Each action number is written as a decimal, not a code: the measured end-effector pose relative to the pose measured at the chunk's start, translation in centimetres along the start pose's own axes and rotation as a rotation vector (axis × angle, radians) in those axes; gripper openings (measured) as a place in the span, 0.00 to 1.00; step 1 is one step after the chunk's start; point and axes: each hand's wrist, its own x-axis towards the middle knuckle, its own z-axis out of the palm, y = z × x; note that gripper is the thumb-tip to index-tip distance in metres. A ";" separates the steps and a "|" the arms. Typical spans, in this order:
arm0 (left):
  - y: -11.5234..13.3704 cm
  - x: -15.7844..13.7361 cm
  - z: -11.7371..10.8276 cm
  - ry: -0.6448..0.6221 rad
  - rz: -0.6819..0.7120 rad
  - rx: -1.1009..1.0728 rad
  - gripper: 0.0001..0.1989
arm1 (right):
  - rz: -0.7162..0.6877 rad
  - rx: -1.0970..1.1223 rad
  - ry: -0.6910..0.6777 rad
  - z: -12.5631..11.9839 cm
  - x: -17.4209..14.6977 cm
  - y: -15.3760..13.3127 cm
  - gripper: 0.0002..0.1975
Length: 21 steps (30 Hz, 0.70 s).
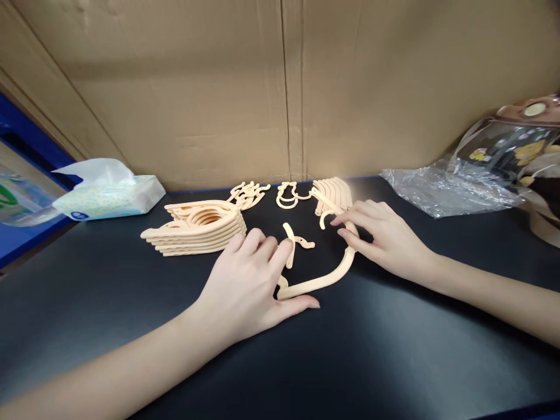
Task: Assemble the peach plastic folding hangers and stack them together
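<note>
A curved cream plastic hanger arm (321, 282) lies on the black tabletop between my hands. My left hand (249, 280) closes around its near left end, thumb below and fingers above, hiding that end. At the arm's far right part, my right hand (385, 233) grips with thumb and fingers where another cream hanger piece seems to meet it; the joint is partly covered. Just past my left fingertips sit loose small cream pieces, one a slim strip (289, 245) and one a wavy hook (305, 242).
Left of centre is a stack of cream hanger parts (201, 233). Behind lie a pile of small hooks (250, 194), several loose curved pieces (286, 196) and a row of hanger arms (335, 191). A tissue pack (109, 197), crinkled clear plastic (437, 186), a bag (503, 146) and a cardboard wall (210, 87) surround them.
</note>
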 end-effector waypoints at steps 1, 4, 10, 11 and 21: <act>0.0 0.0 0.0 -0.008 0.000 -0.028 0.32 | -0.004 -0.005 -0.003 0.0 0.0 0.0 0.08; -0.1 0.0 0.1 -0.032 0.000 -0.113 0.24 | -0.009 -0.011 -0.012 0.0 0.0 0.0 0.09; -0.2 0.0 0.2 -0.047 0.074 -0.210 0.16 | -0.004 0.007 -0.034 0.1 0.0 0.0 0.09; -0.2 0.0 0.2 -0.048 0.091 -0.218 0.15 | -0.003 0.011 -0.037 0.1 0.0 0.0 0.09; -0.1 0.1 0.2 -0.037 0.151 -0.241 0.07 | -0.015 0.028 -0.061 0.1 0.0 -0.1 0.09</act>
